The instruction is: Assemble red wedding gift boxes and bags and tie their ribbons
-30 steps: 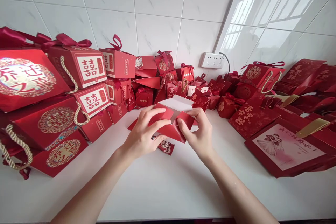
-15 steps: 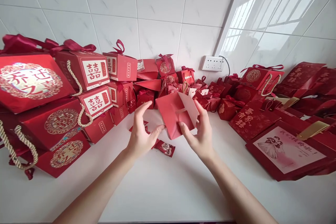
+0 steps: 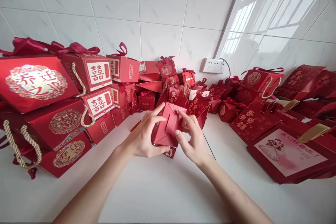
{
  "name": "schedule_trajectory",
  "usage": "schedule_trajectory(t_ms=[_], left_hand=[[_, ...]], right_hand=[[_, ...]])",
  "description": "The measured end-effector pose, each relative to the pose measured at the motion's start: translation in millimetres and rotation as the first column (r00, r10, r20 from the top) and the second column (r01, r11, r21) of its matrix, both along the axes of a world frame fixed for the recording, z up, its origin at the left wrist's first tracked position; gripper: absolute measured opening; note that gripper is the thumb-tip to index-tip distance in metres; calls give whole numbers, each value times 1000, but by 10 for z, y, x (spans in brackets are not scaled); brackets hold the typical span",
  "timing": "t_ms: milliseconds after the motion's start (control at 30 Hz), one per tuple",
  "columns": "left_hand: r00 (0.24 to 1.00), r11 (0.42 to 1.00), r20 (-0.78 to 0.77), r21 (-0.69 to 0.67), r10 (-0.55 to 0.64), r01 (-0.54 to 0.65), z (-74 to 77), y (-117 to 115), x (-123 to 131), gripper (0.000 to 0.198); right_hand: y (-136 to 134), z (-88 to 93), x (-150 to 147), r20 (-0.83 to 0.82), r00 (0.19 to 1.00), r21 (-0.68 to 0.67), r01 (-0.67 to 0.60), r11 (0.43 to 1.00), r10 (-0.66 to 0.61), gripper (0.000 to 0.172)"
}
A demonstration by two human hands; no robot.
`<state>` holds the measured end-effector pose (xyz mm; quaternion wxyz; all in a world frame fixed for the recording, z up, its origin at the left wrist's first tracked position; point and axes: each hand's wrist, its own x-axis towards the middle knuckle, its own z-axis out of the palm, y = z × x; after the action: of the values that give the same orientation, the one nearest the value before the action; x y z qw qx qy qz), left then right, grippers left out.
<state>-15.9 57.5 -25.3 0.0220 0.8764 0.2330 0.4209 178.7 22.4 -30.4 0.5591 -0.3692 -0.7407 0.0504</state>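
Observation:
Both hands hold a small red paper box [image 3: 168, 124] just above the white counter [image 3: 162, 189], in the middle of the view. My left hand [image 3: 143, 136] grips its left side, with the forefinger lying along the top edge. My right hand [image 3: 190, 138] holds its right side, thumb and fingers pressing on the folded red flaps. A small red candy wrapper [image 3: 170, 153] lies on the counter under the box, mostly hidden by it.
Large red gift boxes [image 3: 86, 73] with rope handles and ribbons are stacked at the left. Several small red boxes [image 3: 199, 98] crowd the back by the tiled wall. Flat red bags [image 3: 286, 147] lie at the right. A white wall socket [image 3: 212, 65] sits in the corner.
The box's white inner flap was open; its flaps are now folded shut, all red. My left hand, off the box half a second ago, has closed on it again. The box sits lower.

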Motion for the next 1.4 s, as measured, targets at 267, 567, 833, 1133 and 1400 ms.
schedule_trajectory(t_ms=[267, 567, 833, 1133, 1400], left_hand=[[978, 993, -175, 66, 110, -100, 41, -25, -13, 100], [931, 963, -266, 164, 252, -214, -6, 22, -1, 120], [938, 938, -204, 267, 279, -221, -48, 34, 54, 123], [937, 936, -191, 259, 293, -239, -61, 21, 74, 118], [935, 936, -177, 235, 308, -264, -91, 7, 111, 125]], right_hand=[[28, -16, 11, 1, 1000, -89, -23, 996, 23, 21], [29, -31, -15, 35, 996, -96, -78, 992, 82, 8], [66, -78, -46, -49, 997, -45, 62, 997, -65, 11], [90, -88, -24, 60, 995, 5, 85, 996, -85, 18], [103, -107, -37, 77, 984, 124, 152, 981, -162, 12]])
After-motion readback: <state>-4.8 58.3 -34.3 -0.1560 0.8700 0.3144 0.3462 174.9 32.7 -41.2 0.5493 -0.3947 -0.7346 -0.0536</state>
